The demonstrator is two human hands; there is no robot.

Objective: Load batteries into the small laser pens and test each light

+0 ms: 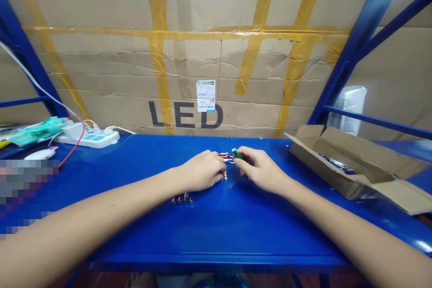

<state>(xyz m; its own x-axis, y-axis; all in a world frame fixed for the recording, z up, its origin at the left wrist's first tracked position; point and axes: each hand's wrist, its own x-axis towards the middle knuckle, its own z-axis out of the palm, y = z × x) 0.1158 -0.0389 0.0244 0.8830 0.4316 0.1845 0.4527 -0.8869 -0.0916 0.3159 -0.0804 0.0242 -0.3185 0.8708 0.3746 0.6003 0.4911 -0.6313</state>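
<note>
My right hand (261, 167) is closed around a slim green cylinder (237, 154) with a pale, silvery end that points up and to the left. My left hand (204, 172) rests low over the table, its fingers curled down and pressed together. What they hold, if anything, is hidden. Small silvery pieces (226, 175) lie right at the left fingertips. Just beyond, between the two hands, are red cylinders (223, 155) with shiny metal parts, partly covered by the left hand. Several short dark metal cylinders (182, 199) lie in a row beneath the left wrist.
An open cardboard box (351, 189) on the right holds shiny items (337, 164). A white power strip (89, 138) with plugs and cables lies at the back left, beside a green packet (37, 130). A large cardboard sheet (118, 76) stands behind the blue table (236, 234).
</note>
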